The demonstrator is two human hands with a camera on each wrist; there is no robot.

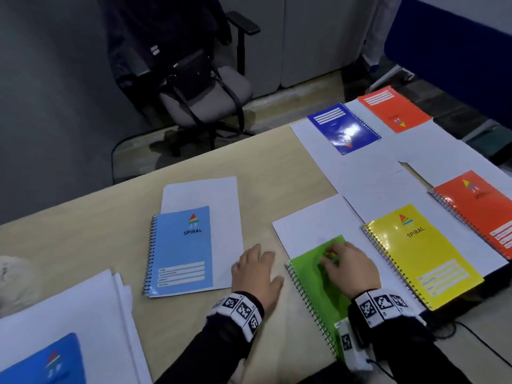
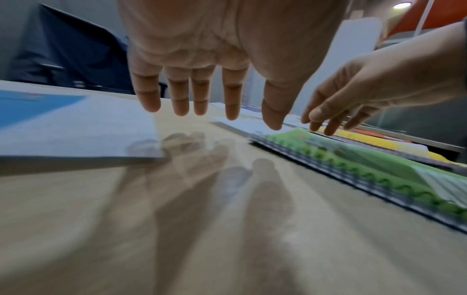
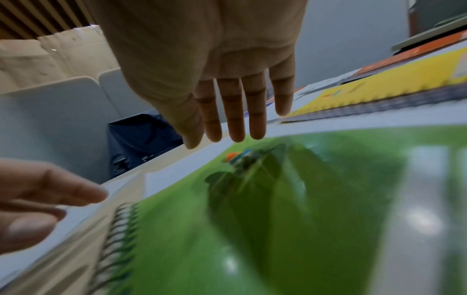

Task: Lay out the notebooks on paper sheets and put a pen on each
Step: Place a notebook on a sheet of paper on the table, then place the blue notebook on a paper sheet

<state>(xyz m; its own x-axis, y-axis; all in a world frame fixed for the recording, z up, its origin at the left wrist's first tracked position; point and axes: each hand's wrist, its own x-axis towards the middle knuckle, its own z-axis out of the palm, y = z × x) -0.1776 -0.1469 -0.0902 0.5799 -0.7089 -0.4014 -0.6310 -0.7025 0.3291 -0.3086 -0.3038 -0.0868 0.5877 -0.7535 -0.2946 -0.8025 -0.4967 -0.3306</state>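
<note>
A green spiral notebook (image 1: 310,275) lies partly on a white paper sheet (image 1: 310,220) near the table's front edge. My right hand (image 1: 349,264) hovers flat over its cover (image 3: 303,219), fingers straight, holding nothing. My left hand (image 1: 256,268) hangs open just above the bare table between the green notebook (image 2: 353,157) and a light blue notebook (image 1: 181,250) on its own sheet (image 1: 213,195). A yellow notebook (image 1: 421,253), two orange ones (image 1: 482,209) (image 1: 393,108) and a dark blue one (image 1: 343,127) lie on sheets to the right. No pen is visible.
A stack of loose paper sheets (image 1: 83,309) with another blue notebook (image 1: 44,361) on it sits at the near left. An office chair (image 1: 205,87) with a dark bag stands beyond the table's far edge. A cable (image 1: 482,345) runs near the right front corner.
</note>
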